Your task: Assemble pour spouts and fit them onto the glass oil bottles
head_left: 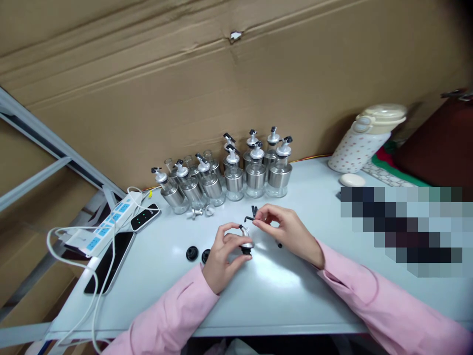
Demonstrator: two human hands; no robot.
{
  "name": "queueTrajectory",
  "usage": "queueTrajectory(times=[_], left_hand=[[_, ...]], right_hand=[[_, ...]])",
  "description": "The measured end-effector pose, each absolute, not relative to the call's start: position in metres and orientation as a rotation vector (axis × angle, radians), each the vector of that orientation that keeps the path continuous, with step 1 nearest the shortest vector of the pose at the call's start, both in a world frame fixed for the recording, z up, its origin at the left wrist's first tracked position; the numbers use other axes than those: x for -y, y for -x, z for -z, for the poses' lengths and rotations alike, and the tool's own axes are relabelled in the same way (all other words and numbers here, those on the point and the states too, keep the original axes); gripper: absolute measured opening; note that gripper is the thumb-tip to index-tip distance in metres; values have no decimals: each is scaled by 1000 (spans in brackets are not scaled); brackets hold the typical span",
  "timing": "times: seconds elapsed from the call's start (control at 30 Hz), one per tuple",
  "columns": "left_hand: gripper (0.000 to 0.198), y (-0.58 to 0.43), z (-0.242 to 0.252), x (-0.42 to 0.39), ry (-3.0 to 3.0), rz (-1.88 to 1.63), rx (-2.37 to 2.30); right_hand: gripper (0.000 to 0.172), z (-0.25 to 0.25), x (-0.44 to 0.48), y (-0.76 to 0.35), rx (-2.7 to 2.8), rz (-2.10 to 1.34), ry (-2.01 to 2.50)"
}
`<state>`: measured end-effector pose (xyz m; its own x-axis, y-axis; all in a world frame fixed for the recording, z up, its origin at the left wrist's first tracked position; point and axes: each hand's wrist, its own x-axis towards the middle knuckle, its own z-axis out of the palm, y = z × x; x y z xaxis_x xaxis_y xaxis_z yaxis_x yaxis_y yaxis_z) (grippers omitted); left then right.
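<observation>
My left hand (pixel 223 256) is closed round a small silver pourer cap (pixel 246 242) with a black base, held just above the white table (pixel 258 291). My right hand (pixel 284 229) pinches a tiny black lever piece (pixel 251 217) right above that cap's spout. Both arms wear pink sleeves. Two black round seals (pixel 192 253) lie on the table to the left of my left hand. A small black part (pixel 279 244) lies under my right hand.
Several glass bottles with silver collars and pourer tops (pixel 254 172) stand in rows at the back. A white power strip (pixel 111 219), a remote (pixel 145 217) and a black phone (pixel 109 261) lie at left. A spotted thermos jug (pixel 364 140) and cardboard wall stand behind.
</observation>
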<state>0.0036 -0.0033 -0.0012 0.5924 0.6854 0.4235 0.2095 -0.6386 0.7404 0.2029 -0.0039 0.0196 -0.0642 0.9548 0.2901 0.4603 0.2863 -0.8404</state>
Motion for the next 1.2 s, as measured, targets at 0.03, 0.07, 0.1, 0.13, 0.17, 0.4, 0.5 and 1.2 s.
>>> queueTrajectory(times=[0.03, 0.07, 0.1, 0.13, 0.17, 0.4, 0.5, 1.2], left_hand=[[21, -4, 1, 3, -2172, -942, -694], [21, -4, 1, 3, -2173, -942, -682], [21, -4, 0, 3, -2176, -942, -669], [21, -4, 0, 3, -2180, -942, -652], [22, -5, -1, 3, -2183, -942, -634], [23, -5, 0, 4, -2180, -951, -627], [23, -3, 0, 4, -2183, -961, -679], [24, -3, -4, 4, -2178, -1023, -645]], right_hand=[[15, -19, 5, -201, 1646, -725, 1287], [15, -18, 6, -200, 1625, -749, 1268], [15, -17, 6, -199, 1607, -771, 1251], [16, -16, 7, -198, 1591, -792, 1236], [16, -17, 7, -198, 1580, -809, 1226], [17, -21, 9, -199, 1630, -821, 1185], [16, -21, 8, -199, 1636, -830, 1188], [10, -19, 12, -196, 1627, -689, 1141]])
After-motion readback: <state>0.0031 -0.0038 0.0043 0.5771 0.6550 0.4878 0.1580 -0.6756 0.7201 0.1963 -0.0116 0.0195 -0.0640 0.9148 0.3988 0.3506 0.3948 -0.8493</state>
